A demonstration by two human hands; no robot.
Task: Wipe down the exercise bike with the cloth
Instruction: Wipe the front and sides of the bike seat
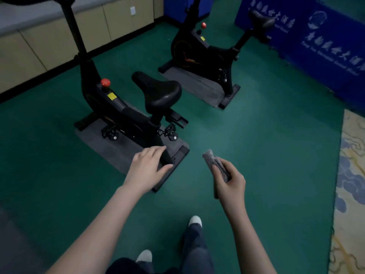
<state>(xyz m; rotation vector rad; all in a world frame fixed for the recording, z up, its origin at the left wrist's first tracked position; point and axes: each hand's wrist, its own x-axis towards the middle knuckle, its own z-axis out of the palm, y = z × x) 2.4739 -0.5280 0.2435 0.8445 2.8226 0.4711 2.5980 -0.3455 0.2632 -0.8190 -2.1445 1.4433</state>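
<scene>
Green flooring [266,145] carries a black exercise bike [126,107] on a grey mat [110,149]. Over its rear frame, the left hand [147,167] hangs spread wide; the right hand [230,179] grips a folded grey cloth [214,162], apart from the bike.

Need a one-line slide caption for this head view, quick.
Right hand grips folded grey cloth; open left hand reaches toward the near black exercise bike on green floor.
</scene>
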